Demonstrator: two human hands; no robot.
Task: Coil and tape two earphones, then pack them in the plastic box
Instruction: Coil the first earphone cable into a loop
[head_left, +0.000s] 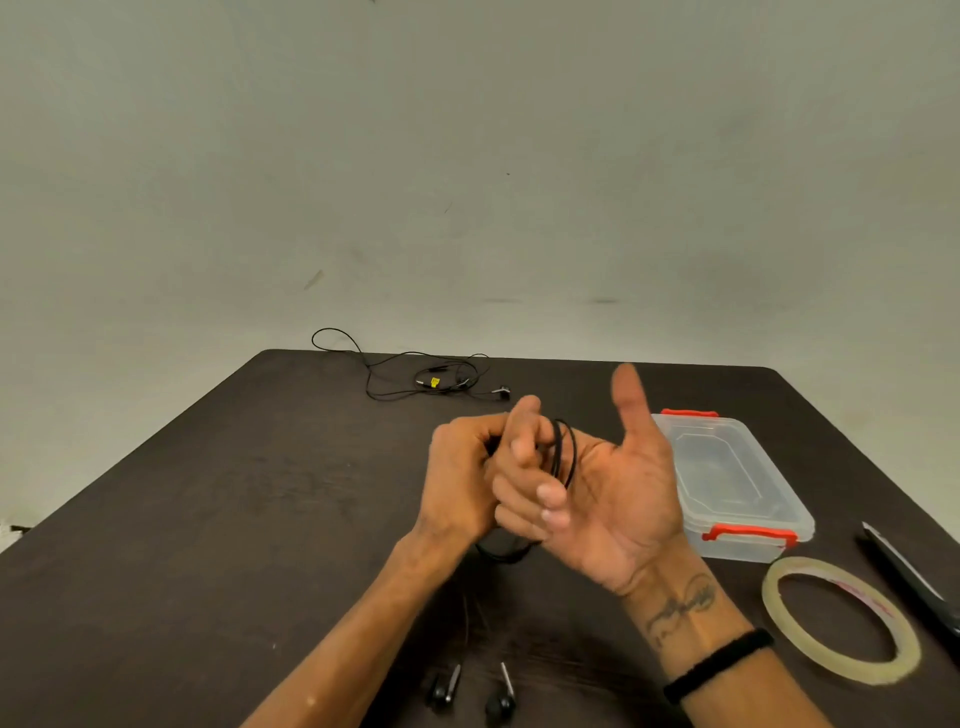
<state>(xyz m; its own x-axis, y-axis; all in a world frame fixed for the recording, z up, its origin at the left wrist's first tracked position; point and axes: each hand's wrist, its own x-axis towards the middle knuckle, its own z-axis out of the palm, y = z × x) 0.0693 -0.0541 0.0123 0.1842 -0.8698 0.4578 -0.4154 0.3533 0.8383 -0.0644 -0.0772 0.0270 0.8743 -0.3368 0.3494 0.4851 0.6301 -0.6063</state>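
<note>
Earphone cable (563, 451), thin, black and round in section, is looped around the fingers (524, 512) of the right hand (613, 499), just left of the plastic box (737, 483). The right hand is held palm-up above the table (208, 519), thumb raised straight, its fingers bent inward with the loops passing round them. The left hand (462, 478), further left of the box, has its fingers curled and pinches the cable against the right fingers; the exact grip point is hidden behind the knuckles. A slack bundle of the same cable (501, 551) hangs below the hands, and its two glossy black earbuds (470, 693) lie on the tabletop toward the near edge, well left of the box.

A second earphone (415, 376), an untidy black tangle with a small yellow tag, lies at the far edge of the table, well beyond and left of the box, one loop overhanging the edge.

The box is clear, rectangular and lidded, with rounded corners and red clips at its far and near ends. Just in front of it lies a flat ring of translucent, yellowish adhesive tape (841, 621). Black-handled scissors (909, 582) lie to the right of the tape, partly cut off by the frame. The table is dark brown with a matte wood grain; a plain pale wall (467, 156) rises behind it.
</note>
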